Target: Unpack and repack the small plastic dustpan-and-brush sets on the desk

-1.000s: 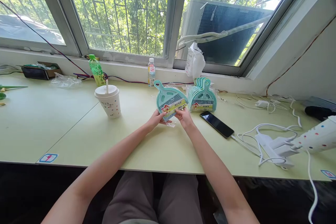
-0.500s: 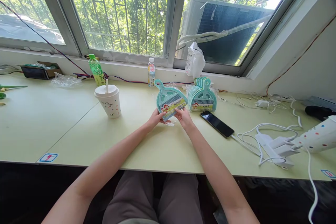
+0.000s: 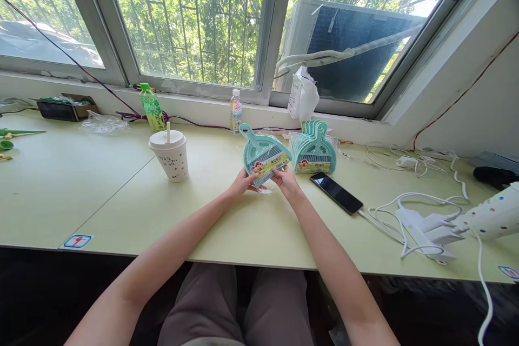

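A turquoise mini dustpan [image 3: 259, 146] with a small brush and a yellow label, in clear plastic wrap, is tilted between my two hands over the table. My left hand [image 3: 242, 183] grips its lower left edge, with the fingers partly hidden beneath it. At the lower right edge, my right hand [image 3: 286, 179] pinches the dustpan by the end of the label. Loose plastic hangs below it. Just to the right stands a row of several like dustpans [image 3: 318, 146], packed one behind another. A black phone [image 3: 336, 193] lies near my right hand, plugged into a white cable.
A white cup with a straw [image 3: 170, 159] stands left of my hands. Behind are a green bottle [image 3: 152, 108], a small bottle [image 3: 235, 112] and a white paper bag [image 3: 303, 94]. A power strip [image 3: 424, 232] with tangled cables lies at right. The table's edge [image 3: 251, 266] runs before my lap.
The whole view has shifted very slightly. Both hands keep their hold on the dustpan, which stays in nearly the same place and tilt.
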A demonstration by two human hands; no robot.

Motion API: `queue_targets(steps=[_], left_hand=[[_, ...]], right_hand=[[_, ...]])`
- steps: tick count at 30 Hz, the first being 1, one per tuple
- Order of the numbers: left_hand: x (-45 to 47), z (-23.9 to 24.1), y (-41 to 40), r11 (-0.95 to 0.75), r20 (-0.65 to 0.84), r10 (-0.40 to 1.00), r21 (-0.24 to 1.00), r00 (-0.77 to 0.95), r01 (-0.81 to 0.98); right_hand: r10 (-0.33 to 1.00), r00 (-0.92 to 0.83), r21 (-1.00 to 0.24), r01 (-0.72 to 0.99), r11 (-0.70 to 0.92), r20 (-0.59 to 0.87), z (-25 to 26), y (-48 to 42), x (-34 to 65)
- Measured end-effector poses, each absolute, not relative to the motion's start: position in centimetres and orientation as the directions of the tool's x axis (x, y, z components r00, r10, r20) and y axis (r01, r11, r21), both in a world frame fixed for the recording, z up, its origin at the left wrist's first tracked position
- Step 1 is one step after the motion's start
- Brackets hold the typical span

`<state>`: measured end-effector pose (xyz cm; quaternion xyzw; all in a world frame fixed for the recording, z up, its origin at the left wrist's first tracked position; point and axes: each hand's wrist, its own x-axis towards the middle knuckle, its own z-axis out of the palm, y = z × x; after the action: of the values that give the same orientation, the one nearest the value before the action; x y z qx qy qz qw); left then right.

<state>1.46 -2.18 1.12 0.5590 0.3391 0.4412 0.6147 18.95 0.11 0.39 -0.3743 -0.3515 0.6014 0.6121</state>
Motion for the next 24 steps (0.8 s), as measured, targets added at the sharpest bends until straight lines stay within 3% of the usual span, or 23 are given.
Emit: queue_targets(steps=[14, 24], left_hand=[[1.4, 1.0, -2.3, -0.048, 0.123, 0.894, 0.982, 0.431, -0.181], [1.1, 1.1, -1.8, -0.027, 0.079, 0.941, 0.987, 0.330, -0.159]], right_hand=[[0.998, 0.055, -0.903, -0.429, 0.016, -0.009, 0.8, 0.2, 19.3], [0.995, 0.052, -0.916, -0.397, -0.057, -0.085, 1.7, 0.3, 19.6]])
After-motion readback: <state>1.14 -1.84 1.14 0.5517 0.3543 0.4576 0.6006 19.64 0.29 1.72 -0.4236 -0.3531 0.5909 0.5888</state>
